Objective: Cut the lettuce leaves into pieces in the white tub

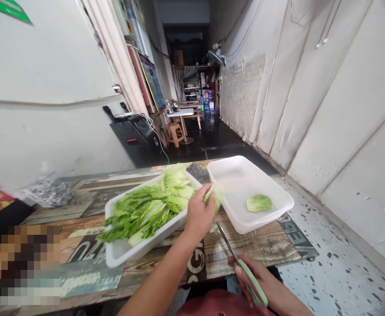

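My left hand (201, 213) is closed around a pale green lettuce leaf (216, 198), held between the two tubs. In my right hand (256, 276), near the table's front edge, are scissors (251, 281) with pale green handles. Their metal blades point up and left, below the held leaf and apart from it; whether they are parted is hard to make out. A white tub (121, 256) on the left is heaped with lettuce leaves (152, 206), some hanging over its rim. The translucent white tub (245, 226) to the right holds one cut lettuce piece (259, 202).
The wood-patterned table (90, 281) carries both tubs. A dark crumpled bag (197, 171) lies behind them, and a clear bag of small silvery items (49, 192) sits at the left. Beyond are a black appliance (136, 136), a stool (175, 134) and a small white table (182, 113).
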### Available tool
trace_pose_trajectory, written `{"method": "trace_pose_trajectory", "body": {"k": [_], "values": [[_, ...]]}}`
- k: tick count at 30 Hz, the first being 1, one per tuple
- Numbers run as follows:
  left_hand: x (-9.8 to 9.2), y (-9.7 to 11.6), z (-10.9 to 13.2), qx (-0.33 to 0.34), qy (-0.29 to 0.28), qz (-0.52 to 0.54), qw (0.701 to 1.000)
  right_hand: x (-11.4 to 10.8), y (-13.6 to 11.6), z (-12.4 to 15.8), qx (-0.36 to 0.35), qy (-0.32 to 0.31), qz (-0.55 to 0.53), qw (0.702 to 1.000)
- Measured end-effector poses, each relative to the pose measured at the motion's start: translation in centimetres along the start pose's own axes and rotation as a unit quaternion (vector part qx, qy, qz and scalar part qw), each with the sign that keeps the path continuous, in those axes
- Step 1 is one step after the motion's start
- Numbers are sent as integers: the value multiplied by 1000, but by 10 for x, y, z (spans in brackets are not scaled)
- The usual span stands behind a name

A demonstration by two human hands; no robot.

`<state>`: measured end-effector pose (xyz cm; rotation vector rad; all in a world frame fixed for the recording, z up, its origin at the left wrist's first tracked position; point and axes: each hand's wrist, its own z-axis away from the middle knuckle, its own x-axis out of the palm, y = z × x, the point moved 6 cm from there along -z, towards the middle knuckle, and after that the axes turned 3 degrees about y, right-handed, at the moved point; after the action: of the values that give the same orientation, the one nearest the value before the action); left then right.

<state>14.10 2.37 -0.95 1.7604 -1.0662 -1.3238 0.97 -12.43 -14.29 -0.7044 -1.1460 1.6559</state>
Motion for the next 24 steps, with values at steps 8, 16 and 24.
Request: {"method": "trace_pose_trajectory", "body": {"k": [8, 16, 24], "values": [[-6, 15, -57, 82, -132, -363, 919, -3, 17, -1, 23, 24, -45, 998], [-82, -62, -115, -105, -81, -504, 853, 6, 4, -7, 3, -1, -80, 997], [-97, -60, -130, -19, -67, -472, 879, 4, 3, -6, -3, -1, -80, 997]]}}
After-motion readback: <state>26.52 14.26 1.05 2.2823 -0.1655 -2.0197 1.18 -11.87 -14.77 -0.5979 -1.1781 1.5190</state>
